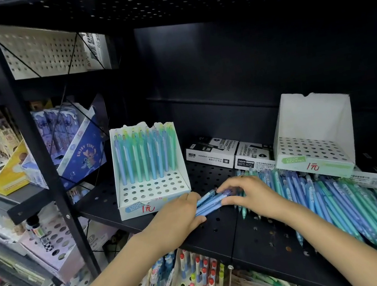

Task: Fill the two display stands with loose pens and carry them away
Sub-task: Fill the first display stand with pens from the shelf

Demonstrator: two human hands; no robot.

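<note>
Lying between both hands on the black perforated shelf (219, 233), a small bundle of blue pens (211, 203) is being gathered: the left hand (179, 219) is curling its grip around the bundle's near end, while the right hand (245, 195) is pinching the far end with thumb and fingers. Just behind the left hand, the partly filled display stand (149, 170) is standing with pens upright in its back rows. Spreading rightward, the loose pen heap (335, 197) is lying against the empty display stand (314, 134). Between the stands, two marker boxes (227, 152) are sitting flat.
</note>
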